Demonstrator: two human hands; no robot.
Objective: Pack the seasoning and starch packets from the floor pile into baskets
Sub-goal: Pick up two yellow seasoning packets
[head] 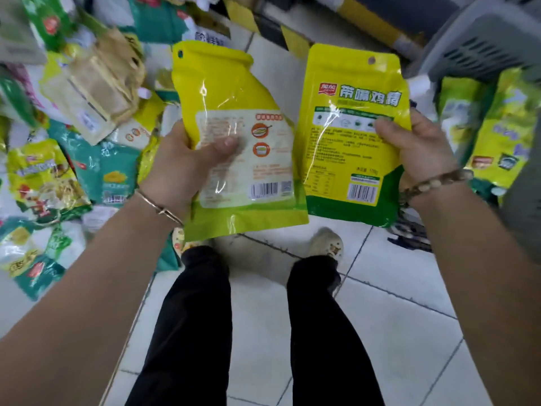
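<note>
My left hand (pixel 187 159) grips a yellow seasoning packet with a white label panel and barcode (pixel 234 112), thumb across its back face. My right hand (pixel 415 150) grips a second yellow-and-green packet with green lettering and a barcode (pixel 348 118) by its right edge. Both packets are held upright side by side above the tiled floor, backs toward me. The floor pile of packets (pixel 73 127) spreads over the left side. A grey slatted basket (pixel 483 45) stands at the upper right, with yellow-green packets (pixel 494 121) below it.
My legs in black trousers and light shoes (pixel 326 244) stand on white floor tiles (pixel 380 317) below the packets. A yellow-and-black striped base (pixel 292 39) runs along the back. A dark wire object (pixel 409 232) lies on the floor at right.
</note>
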